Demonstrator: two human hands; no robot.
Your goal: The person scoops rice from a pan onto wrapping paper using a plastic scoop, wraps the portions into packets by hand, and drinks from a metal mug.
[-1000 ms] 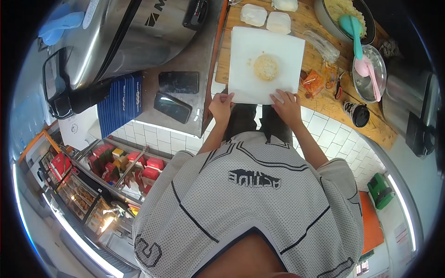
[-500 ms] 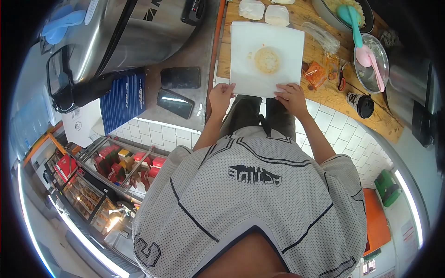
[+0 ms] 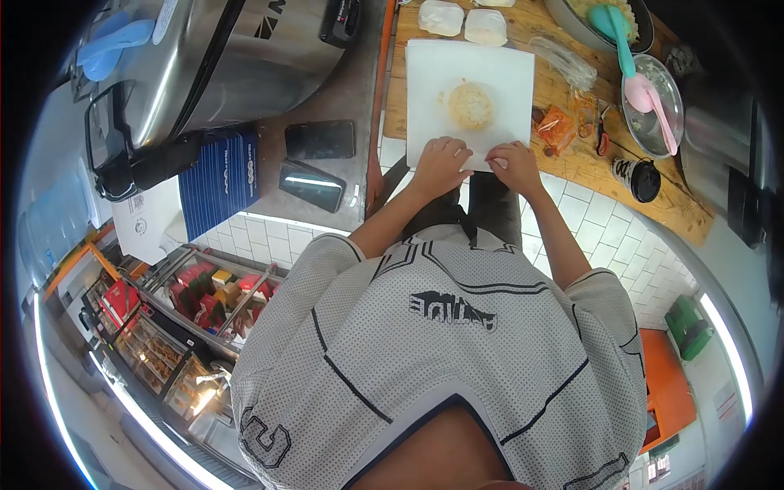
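Observation:
A white sheet of paper (image 3: 506,82) lies at the near edge of the wooden table, its edge towards me. On its middle is a round, flat patch of cooked rice (image 3: 471,106), with a few stray bits beside it. My left hand (image 3: 442,167) rests over the paper's near edge, fingers laid on the sheet and thumb stretched apart towards the right. Close beside it, my right hand (image 3: 514,167) pinches the near edge towards the right corner. The fingertips of both hands stay below the rice.
White wrapped packets (image 3: 485,28) lie beyond the paper. To the right are an orange-stained packet (image 3: 556,128), scissors (image 3: 603,139), a cup with black lid (image 3: 645,181), and a metal bowl (image 3: 660,122) with a pink spoon. Two phones (image 3: 319,140) lie left beside a large steel cooker (image 3: 220,65).
My left hand has left the paper's near left corner and moved right, to the middle of the near edge. My right hand stays near the right corner, its fingers more bent.

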